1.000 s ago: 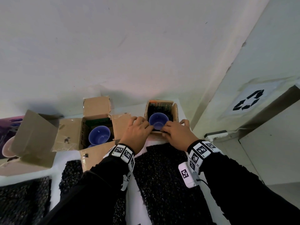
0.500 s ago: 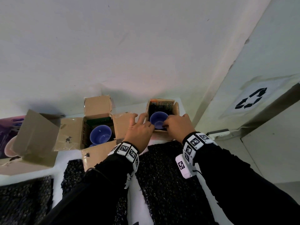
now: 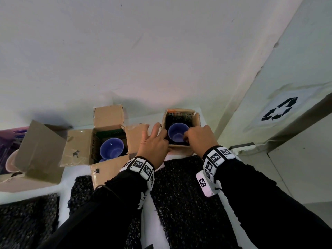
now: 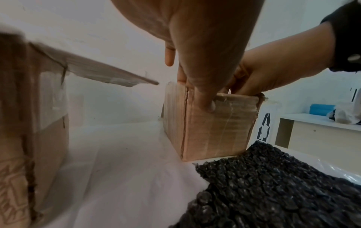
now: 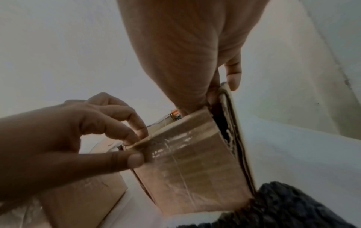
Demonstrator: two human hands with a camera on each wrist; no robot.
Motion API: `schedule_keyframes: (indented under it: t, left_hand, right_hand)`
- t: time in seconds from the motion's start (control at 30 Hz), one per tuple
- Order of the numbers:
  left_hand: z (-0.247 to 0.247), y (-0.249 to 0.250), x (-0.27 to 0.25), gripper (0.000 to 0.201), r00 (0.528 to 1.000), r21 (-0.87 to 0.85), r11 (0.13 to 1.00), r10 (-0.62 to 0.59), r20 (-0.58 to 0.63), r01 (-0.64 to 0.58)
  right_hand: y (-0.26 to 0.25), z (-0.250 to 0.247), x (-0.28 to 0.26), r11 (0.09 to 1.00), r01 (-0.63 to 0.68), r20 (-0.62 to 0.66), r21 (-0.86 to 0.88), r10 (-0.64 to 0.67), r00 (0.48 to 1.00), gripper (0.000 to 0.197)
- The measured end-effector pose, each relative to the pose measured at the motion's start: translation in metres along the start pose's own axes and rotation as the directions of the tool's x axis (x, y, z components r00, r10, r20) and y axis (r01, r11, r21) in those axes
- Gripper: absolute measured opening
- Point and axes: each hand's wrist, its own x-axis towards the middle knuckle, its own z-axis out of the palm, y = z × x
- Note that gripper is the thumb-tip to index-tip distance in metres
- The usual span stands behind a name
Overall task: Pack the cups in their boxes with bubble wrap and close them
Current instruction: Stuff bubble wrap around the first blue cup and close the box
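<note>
A small cardboard box stands near the wall with a blue cup upright inside it, black bubble wrap around the cup. My left hand pinches the box's near left corner, thumb outside on the front wall and fingers over the rim. My right hand curls over the near right corner, most fingers inside the box and the little finger outside its right flap. The box has clear tape on its front wall.
A second open box with another blue cup stands to the left, its flaps spread. Farther left is a third box with a pink cup. Black bubble wrap sheets lie before me. A recycling-marked bin is at the right.
Both hands have slid apart along the near rim toward its corners, uncovering more of the cup. My left fingers have spread and reach over the left wall.
</note>
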Motion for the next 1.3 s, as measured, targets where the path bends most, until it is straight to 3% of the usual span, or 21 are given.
schedule_keyframes:
  t: [0.13,0.23,0.33,0.4,0.5,0.63,0.7,0.8,0.9,1.07,1.17,1.3]
  left_hand:
    - [0.002,0.0,0.003,0.013,0.999,-0.002,0.999,0.032,-0.023,-0.032]
    - [0.003,-0.002,0.0,0.009,0.997,-0.048,0.998,0.037,-0.069,-0.041]
    - [0.012,-0.003,-0.005,0.044,0.99,-0.162,0.986,0.013,-0.144,-0.036]
    - [0.014,-0.001,-0.007,0.05,0.99,-0.169,0.983,0.049,-0.129,-0.071]
    - [0.012,-0.002,-0.005,0.035,0.991,-0.139,0.986,0.081,-0.104,-0.095]
    - [0.01,-0.007,0.001,0.012,0.984,-0.074,0.989,0.116,-0.138,-0.127]
    - [0.008,-0.009,0.004,0.016,0.981,-0.045,0.987,0.15,-0.125,-0.157]
    - [0.008,-0.008,0.003,0.023,0.979,-0.04,0.987,0.152,-0.137,-0.158]
    - [0.006,-0.004,0.003,0.022,0.987,-0.024,0.991,0.127,-0.104,-0.13]
    - [0.0,0.003,0.005,0.012,0.997,-0.007,0.997,0.072,0.039,-0.071]
    - [-0.002,0.008,0.005,0.014,0.999,-0.002,0.999,0.04,0.018,-0.04]
    - [-0.006,0.013,-0.005,0.028,0.999,-0.026,0.999,0.042,-0.024,-0.042]
  right_hand:
    - [-0.002,0.008,-0.001,1.0,-0.016,0.016,-0.004,0.016,1.0,0.033]
    - [0.002,0.006,0.0,0.994,-0.02,0.011,0.11,0.019,1.0,0.029]
    - [0.009,0.008,-0.008,0.963,0.049,-0.093,0.266,-0.025,0.995,0.019]
    - [0.012,0.012,-0.018,0.978,0.11,-0.02,0.179,-0.108,0.994,0.028]
    - [0.017,0.018,-0.025,0.986,0.15,0.045,0.068,-0.153,0.987,0.028]
    - [0.018,0.021,-0.025,0.987,0.16,-0.007,0.013,-0.16,0.987,0.021]
    - [0.017,0.023,-0.027,0.985,0.169,-0.043,-0.012,-0.17,0.985,0.023]
    - [0.017,0.032,-0.027,0.983,0.182,-0.141,-0.027,-0.184,0.973,0.048]
    - [0.014,0.034,-0.026,0.979,0.202,-0.197,-0.037,-0.205,0.959,0.044]
    - [0.009,0.037,-0.03,0.984,0.145,-0.176,-0.102,-0.161,0.971,0.03]
    - [0.006,0.035,-0.036,0.986,0.103,-0.224,-0.134,-0.132,0.966,0.029]
    - [0.001,0.03,-0.064,0.999,0.019,-0.365,0.033,-0.006,0.931,0.045]
